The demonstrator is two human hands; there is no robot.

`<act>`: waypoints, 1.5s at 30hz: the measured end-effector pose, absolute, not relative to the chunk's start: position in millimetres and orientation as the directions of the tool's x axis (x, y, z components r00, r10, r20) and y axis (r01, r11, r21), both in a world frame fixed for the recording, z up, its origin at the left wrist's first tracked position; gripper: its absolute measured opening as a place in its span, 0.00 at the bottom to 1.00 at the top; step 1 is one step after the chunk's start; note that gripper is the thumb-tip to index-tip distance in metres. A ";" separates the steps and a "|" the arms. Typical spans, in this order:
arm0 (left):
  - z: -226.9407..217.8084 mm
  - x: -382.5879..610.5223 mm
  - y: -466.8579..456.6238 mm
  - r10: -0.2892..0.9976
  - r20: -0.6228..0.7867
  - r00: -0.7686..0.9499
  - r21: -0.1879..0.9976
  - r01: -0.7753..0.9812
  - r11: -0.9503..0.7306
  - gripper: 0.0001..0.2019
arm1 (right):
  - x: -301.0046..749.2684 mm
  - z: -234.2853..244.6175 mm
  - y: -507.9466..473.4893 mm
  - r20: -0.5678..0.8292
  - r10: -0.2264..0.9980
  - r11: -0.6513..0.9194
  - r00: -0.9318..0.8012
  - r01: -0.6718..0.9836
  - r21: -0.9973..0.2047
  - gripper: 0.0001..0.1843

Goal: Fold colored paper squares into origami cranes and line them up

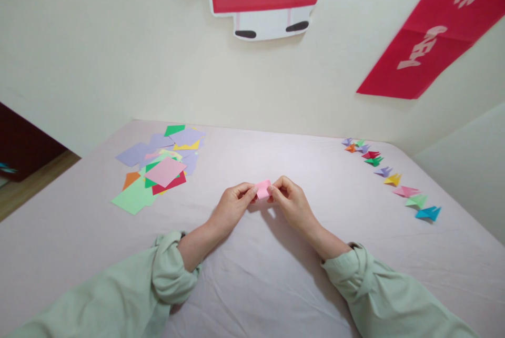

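A small pink piece of paper (263, 189), folded down to roughly a square, is held between my two hands above the middle of the cloth-covered surface. My left hand (235, 203) pinches its left edge between thumb and fingers. On the opposite edge, my right hand (291, 201) has a similar pinch with thumb and forefinger. The fingertips behind the paper are partly hidden. Shadows of the hands fall on the cloth just below.
Loose coloured paper sheets (165, 171) lie in an overlapping pile at the left. Several small folded paper figures (406, 191) run in a slanting row at the right. The pale cloth (252, 264) ends at a wall (252, 85) with red decorations.
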State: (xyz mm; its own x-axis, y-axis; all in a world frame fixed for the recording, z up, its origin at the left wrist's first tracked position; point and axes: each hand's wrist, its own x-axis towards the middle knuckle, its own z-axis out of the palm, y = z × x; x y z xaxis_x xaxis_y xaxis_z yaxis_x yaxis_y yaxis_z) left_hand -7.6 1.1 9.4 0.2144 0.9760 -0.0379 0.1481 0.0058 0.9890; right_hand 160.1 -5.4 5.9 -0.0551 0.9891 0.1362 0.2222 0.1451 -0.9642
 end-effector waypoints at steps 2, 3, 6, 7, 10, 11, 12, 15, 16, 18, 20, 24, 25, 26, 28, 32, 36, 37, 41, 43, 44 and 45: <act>9.9 -7.7 0.9 0.976 -0.033 0.216 0.989 0.145 0.001 0.16 | 160.0 5.8 -5.5 0.138 0.989 0.147 -0.055 0.221 -0.964 0.12; 9.9 -7.8 0.9 0.975 -0.031 0.219 0.990 0.144 0.000 0.16 | 159.9 5.5 -5.4 0.137 0.989 0.146 -0.056 0.221 -0.964 0.12; 9.1 -8.1 1.1 0.976 -0.034 0.217 0.989 0.148 0.001 0.15 | 159.8 3.7 -4.8 0.130 0.990 0.138 -0.051 0.221 -0.965 0.12; 8.7 -8.2 1.2 0.976 -0.035 0.214 0.989 0.151 0.002 0.16 | 159.7 2.9 -4.4 0.128 0.991 0.135 -0.046 0.217 -0.967 0.12; 7.5 -8.5 1.4 0.977 -0.027 0.211 0.988 0.156 -0.007 0.16 | 160.0 1.0 -2.4 0.110 0.993 0.114 -0.037 0.150 -0.982 0.12; 7.2 -8.7 1.4 0.977 -0.024 0.213 0.988 0.156 -0.010 0.16 | 160.2 0.8 -1.7 0.095 0.995 0.100 -0.042 0.120 -0.988 0.12; 7.1 -8.9 1.4 0.976 -0.023 0.215 0.987 0.158 -0.012 0.15 | 160.5 0.9 -1.0 0.078 0.995 0.083 -0.055 0.096 -0.992 0.12; 7.3 -9.3 1.4 0.975 -0.023 0.222 0.986 0.164 -0.014 0.15 | 161.7 2.8 0.1 0.049 0.993 0.061 -0.111 0.101 -0.993 0.12; 7.4 -9.2 1.4 0.974 -0.024 0.226 0.986 0.166 -0.014 0.15 | 162.1 3.7 0.0 0.054 0.991 0.068 -0.122 0.117 -0.991 0.12; 7.1 -8.8 1.2 0.972 -0.027 0.231 0.987 0.161 -0.011 0.14 | 162.5 5.3 -0.8 0.075 0.989 0.094 -0.124 0.149 -0.984 0.13; 6.3 -8.1 0.7 0.975 -0.016 0.223 0.989 0.146 -0.018 0.13 | 162.3 6.1 -2.1 0.103 0.988 0.123 -0.115 0.180 -0.976 0.13; 5.4 -7.2 -2.0 0.976 0.102 0.191 0.979 0.155 -0.133 0.16 | 160.8 5.5 -5.2 0.145 0.980 0.174 -0.134 0.244 -0.954 0.13; 5.7 -7.3 -2.8 0.972 0.138 0.192 0.970 0.172 -0.172 0.14 | 160.3 5.3 -5.9 0.152 0.978 0.185 -0.141 0.259 -0.948 0.12; 6.2 -7.5 -3.5 0.966 0.168 0.195 0.960 0.190 -0.205 0.12 | 160.0 5.1 -6.7 0.159 0.976 0.195 -0.147 0.274 -0.942 0.12; 7.5 -8.1 -4.4 0.959 0.203 0.199 0.943 0.223 -0.246 0.10 | 159.5 5.1 -8.0 0.179 0.971 0.220 -0.156 0.308 -0.926 0.11; 9.8 -9.0 -4.4 0.957 0.218 0.194 0.928 0.262 -0.265 0.08 | 159.5 6.1 -9.8 0.240 0.956 0.287 -0.170 0.366 -0.885 0.09; 11.0 -9.0 -4.4 0.956 0.225 0.189 0.925 0.266 -0.270 0.08 | 160.3 6.9 -10.1 0.268 0.948 0.316 -0.174 0.384 -0.867 0.09; 11.2 -9.0 -4.5 0.955 0.226 0.190 0.925 0.267 -0.272 0.08 | 160.4 7.0 -10.0 0.272 0.946 0.320 -0.174 0.386 -0.865 0.09; 10.8 -9.1 -4.3 0.953 0.230 0.195 0.923 0.266 -0.277 0.08 | 160.1 7.9 -10.1 0.283 0.943 0.330 -0.174 0.393 -0.858 0.09; 9.6 -9.0 -3.8 0.954 0.228 0.195 0.924 0.267 -0.275 0.08 | 159.4 8.3 -10.0 0.279 0.944 0.328 -0.177 0.394 -0.859 0.09; 8.7 -8.9 -3.4 0.955 0.225 0.194 0.924 0.269 -0.272 0.08 | 159.1 8.4 -9.9 0.277 0.944 0.327 -0.180 0.394 -0.859 0.09; 7.7 -8.9 -3.1 0.956 0.222 0.193 0.923 0.274 -0.270 0.07 | 158.8 8.4 -9.7 0.276 0.944 0.327 -0.182 0.395 -0.859 0.09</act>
